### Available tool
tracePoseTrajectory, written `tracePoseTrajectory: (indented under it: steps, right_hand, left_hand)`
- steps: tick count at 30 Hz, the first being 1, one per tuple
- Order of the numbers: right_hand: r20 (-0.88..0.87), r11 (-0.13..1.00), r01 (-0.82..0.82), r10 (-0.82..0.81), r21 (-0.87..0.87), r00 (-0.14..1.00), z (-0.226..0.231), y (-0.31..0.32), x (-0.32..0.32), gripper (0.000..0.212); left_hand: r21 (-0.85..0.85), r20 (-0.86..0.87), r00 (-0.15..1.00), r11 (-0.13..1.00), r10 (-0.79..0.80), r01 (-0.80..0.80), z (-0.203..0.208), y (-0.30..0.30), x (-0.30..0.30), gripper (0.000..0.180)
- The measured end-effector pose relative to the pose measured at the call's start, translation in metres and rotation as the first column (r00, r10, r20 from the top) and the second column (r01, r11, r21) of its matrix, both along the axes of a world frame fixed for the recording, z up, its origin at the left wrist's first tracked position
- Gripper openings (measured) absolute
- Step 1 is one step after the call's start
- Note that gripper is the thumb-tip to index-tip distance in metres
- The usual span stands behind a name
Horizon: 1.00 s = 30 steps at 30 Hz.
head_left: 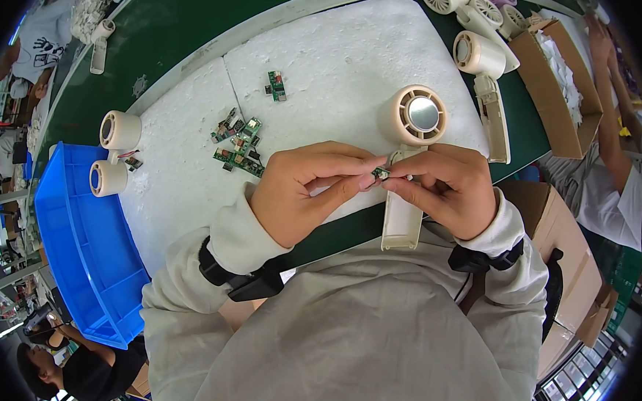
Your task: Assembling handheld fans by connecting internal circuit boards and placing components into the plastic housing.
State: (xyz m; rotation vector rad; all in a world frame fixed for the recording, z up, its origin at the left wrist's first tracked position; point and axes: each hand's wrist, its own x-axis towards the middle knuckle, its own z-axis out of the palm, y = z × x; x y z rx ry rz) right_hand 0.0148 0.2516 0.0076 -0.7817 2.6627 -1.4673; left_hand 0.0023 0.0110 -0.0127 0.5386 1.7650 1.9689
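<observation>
A small green circuit board (379, 173) is pinched between the thumb and forefinger of my left hand (300, 188). The fingertips of my right hand (447, 186) close on the board's right side, partly covering it. Something small and white shows by the right fingers, too small to name. Just under both hands lies a cream handheld fan (402, 227). Its round head with a silver disc points away from me, and its hollow handle half lies toward me. The joint between head and handle is partly hidden by my fingers.
Several loose circuit boards (239, 151) lie on the white foam sheet (329, 61). Two fan heads (119, 131) stand at its left edge by a blue bin (86, 260). More fans (480, 54) and a cardboard box (562, 105) are at the right. Other people work nearby.
</observation>
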Motion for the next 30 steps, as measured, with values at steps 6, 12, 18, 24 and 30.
tracePoseTrajectory:
  steps: [6,12,18,24,30]
  right_hand:
    - [-0.005,0.999,-0.038,0.038,-0.013,0.999,0.001,0.003,-0.001,0.018]
    - [-0.032,0.998,-0.064,0.063,-0.028,0.998,-0.001,0.003,-0.001,0.018]
    - [0.041,0.993,0.024,-0.019,-0.117,0.999,-0.003,-0.002,0.006,0.018]
    - [0.116,0.985,0.049,-0.030,-0.163,0.993,-0.009,-0.004,0.007,0.017]
    - [0.115,0.983,0.036,-0.015,-0.179,0.993,-0.012,-0.005,0.007,0.016]
  left_hand:
    - [0.091,0.131,0.989,0.995,-0.064,0.052,0.004,-0.003,-0.004,0.026]
    - [-0.048,0.016,0.992,0.991,-0.127,0.128,0.004,-0.007,-0.005,0.026]
    - [0.090,0.179,0.977,0.991,-0.113,0.098,0.004,-0.005,-0.003,0.027]
    - [-0.054,0.056,0.991,0.991,-0.118,0.121,0.003,-0.008,-0.003,0.026]
    - [-0.049,0.004,0.997,0.995,-0.083,0.084,-0.001,-0.005,0.000,0.025]
